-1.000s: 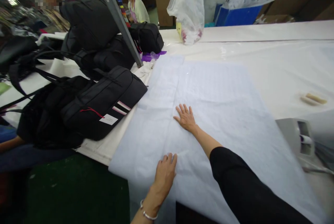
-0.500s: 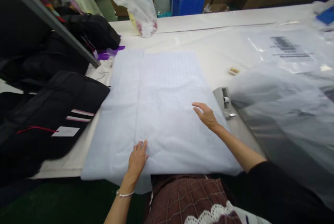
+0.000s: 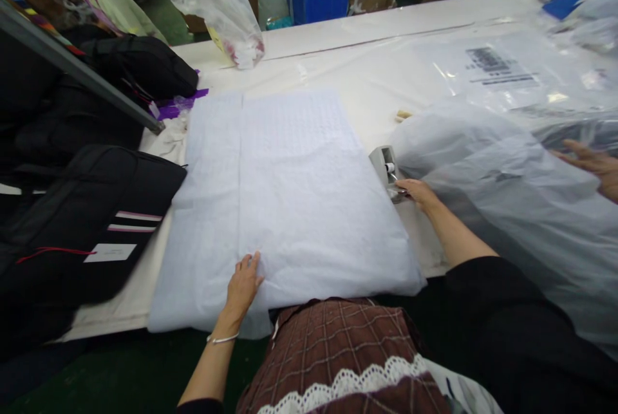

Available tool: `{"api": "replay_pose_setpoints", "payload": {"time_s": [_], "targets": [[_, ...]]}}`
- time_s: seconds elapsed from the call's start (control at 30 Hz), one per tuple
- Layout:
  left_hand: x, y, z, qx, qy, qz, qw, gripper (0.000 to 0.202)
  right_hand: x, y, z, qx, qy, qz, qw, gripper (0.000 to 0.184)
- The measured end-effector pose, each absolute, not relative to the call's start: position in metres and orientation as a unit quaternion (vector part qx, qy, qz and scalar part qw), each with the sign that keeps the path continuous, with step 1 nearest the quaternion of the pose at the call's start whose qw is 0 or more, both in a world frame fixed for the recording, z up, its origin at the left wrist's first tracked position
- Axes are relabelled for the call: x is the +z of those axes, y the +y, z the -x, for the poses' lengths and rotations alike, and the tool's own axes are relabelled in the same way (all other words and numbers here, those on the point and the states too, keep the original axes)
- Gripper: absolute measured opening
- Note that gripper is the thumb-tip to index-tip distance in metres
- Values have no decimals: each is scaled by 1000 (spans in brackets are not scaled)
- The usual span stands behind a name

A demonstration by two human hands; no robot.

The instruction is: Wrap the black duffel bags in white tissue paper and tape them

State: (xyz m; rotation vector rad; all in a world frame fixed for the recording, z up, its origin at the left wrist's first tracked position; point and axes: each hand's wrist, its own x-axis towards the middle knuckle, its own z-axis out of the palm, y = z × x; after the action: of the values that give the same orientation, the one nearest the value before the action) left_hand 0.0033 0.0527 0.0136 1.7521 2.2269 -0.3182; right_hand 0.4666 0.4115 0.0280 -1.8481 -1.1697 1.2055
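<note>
A large sheet of thin white wrapping [image 3: 290,176] lies over the table in front of me, its near edge hanging past the table's edge. My left hand [image 3: 244,282] rests flat on its lower part, fingers spread. To the right of the wrapping stands a grey tape dispenser [image 3: 382,159]. My right hand [image 3: 421,194] is at its near end, fingertips pinched together where the tape [image 3: 398,192] comes off. The fingers partly cover that end of the tape.
Black bags [image 3: 96,208] crowd the left, below a metal bar [image 3: 82,66]. On the right lies a translucent plastic bag [image 3: 502,169], with another person's hand [image 3: 591,166] over it. Farther back are a hanging plastic bag [image 3: 217,2] and a blue box [image 3: 318,2].
My right hand has moved from above the wrapping to the tape dispenser and closed there. The left hand stays on the wrapping. Another person's hand has come into view at the right.
</note>
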Motion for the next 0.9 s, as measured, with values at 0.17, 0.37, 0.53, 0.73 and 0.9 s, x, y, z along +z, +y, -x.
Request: {"api": "replay_pose_setpoints", "payload": {"time_s": [0.17,0.37,0.53,0.73,0.9], "targets": [[17,53,-5,-108,775,-604,150,63,38,392,-475,432,-410,707,381,38],[17,54,-5,-107,774,-604,156,63,31,352,-487,419,-398,743,336,31],[22,56,-10,-106,786,-583,177,65,31,343,-491,386,-423,790,217,14],[25,56,-19,-72,801,-561,197,71,57,348,-507,356,-537,763,40,26],[22,54,-22,-44,814,-538,216,72,77,369,-378,469,-688,553,20,38]]}}
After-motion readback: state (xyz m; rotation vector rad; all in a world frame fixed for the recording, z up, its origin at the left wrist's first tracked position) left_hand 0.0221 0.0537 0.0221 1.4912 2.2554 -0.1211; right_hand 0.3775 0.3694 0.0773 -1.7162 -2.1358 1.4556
